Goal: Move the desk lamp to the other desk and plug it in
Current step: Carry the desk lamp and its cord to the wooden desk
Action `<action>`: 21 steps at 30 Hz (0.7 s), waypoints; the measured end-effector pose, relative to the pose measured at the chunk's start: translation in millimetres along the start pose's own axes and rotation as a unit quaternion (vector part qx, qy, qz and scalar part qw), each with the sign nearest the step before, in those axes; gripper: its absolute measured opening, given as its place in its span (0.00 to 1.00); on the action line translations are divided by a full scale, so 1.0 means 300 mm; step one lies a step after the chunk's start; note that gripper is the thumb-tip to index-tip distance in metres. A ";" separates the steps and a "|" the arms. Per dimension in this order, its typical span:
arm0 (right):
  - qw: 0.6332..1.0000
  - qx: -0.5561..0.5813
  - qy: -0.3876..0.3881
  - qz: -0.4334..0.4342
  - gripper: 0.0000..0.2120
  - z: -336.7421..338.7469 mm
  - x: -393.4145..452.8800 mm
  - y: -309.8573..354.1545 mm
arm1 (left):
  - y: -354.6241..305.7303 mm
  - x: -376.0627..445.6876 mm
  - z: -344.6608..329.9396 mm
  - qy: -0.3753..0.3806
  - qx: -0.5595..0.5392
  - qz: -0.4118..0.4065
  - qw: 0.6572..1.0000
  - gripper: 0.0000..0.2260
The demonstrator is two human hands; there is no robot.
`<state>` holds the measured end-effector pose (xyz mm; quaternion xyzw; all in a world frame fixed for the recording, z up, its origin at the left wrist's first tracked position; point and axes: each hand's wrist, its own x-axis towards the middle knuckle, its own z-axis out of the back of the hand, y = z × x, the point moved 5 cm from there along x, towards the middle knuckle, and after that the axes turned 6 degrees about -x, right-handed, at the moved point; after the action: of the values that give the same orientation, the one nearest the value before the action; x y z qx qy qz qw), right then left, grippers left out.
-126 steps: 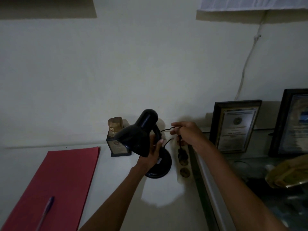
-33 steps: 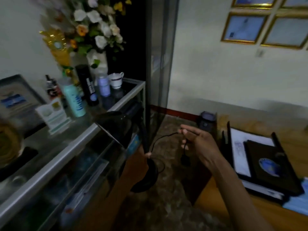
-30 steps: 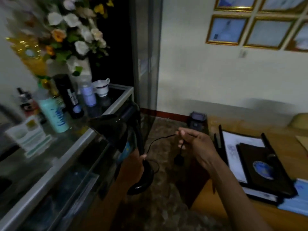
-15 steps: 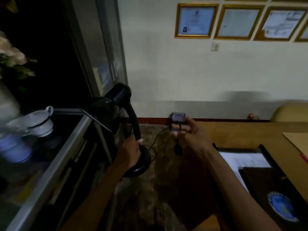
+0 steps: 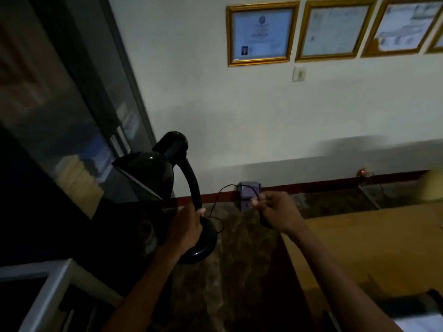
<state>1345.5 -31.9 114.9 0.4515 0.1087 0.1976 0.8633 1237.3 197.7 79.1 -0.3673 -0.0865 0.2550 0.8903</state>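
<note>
The black desk lamp (image 5: pixel 153 173) is held in the air over the floor, its shade pointing left. My left hand (image 5: pixel 185 227) grips the lower neck just above the round base (image 5: pixel 203 243). My right hand (image 5: pixel 275 210) is closed on the lamp's thin black cord (image 5: pixel 224 190), which loops between the two hands; the plug hangs mostly hidden under that hand. A wooden desk (image 5: pixel 371 243) lies to the right.
A small purple box (image 5: pixel 250 195) stands on the floor at the wall's red skirting. A glass cabinet with a metal frame (image 5: pixel 48 291) is on the left. Framed certificates (image 5: pixel 261 32) hang on the white wall. A dark tray (image 5: pixel 412 305) lies on the desk's near end.
The lamp left the white desk, carried past the glass cabinet. Over the last second the view swung right, toward the wall and wooden desk; both hands kept their hold.
</note>
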 end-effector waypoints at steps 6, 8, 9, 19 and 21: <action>0.992 -0.109 -0.062 -0.007 0.10 0.021 0.363 -0.052 | -0.025 0.444 -0.071 0.065 -0.021 -0.071 0.995 0.16; 0.991 -0.098 -0.080 -0.029 0.10 0.032 0.504 -0.092 | -0.057 0.621 -0.105 0.075 -0.023 -0.101 0.992 0.14; 0.992 -0.071 -0.091 -0.046 0.09 0.042 0.567 -0.114 | -0.078 0.705 -0.124 0.084 -0.020 -0.117 0.989 0.14; 0.939 0.203 -0.207 -0.183 0.07 0.258 0.911 -0.301 | -0.472 1.332 -0.394 0.189 0.015 -0.250 0.950 0.13; 0.922 0.234 -0.233 -0.201 0.08 0.323 0.957 -0.360 | -0.561 1.412 -0.492 0.213 0.017 -0.275 0.938 0.12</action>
<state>1665.0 -32.7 78.4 0.6429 0.0367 -0.1218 0.7553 1715.7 225.9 76.9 -0.3594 0.0117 -0.0820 0.9295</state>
